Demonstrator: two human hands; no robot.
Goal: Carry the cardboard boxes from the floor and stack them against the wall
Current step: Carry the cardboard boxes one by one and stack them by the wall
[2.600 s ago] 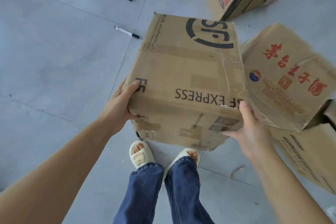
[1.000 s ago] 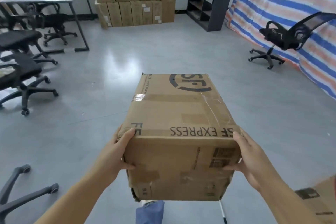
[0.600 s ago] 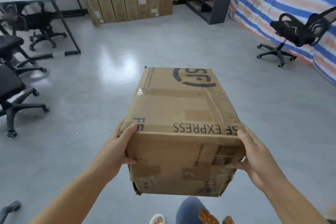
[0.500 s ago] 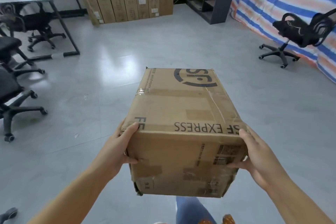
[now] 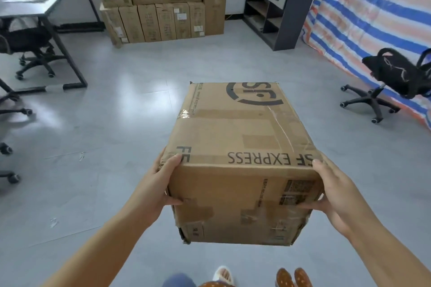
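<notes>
Left hand (image 5: 152, 190) and right hand (image 5: 338, 196), fingers grasping, hold the cardboard box (image 5: 240, 163) above grey floor (image 5: 121, 128); stacked boxes (image 5: 161, 0) at 12 o'clock, against the wall.

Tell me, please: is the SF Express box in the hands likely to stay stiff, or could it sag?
The SF Express box probably sags somewhat: its lower corners look crushed and patched with tape. It seems fairly light, since the left hand and right hand hold it only at the sides.
</notes>
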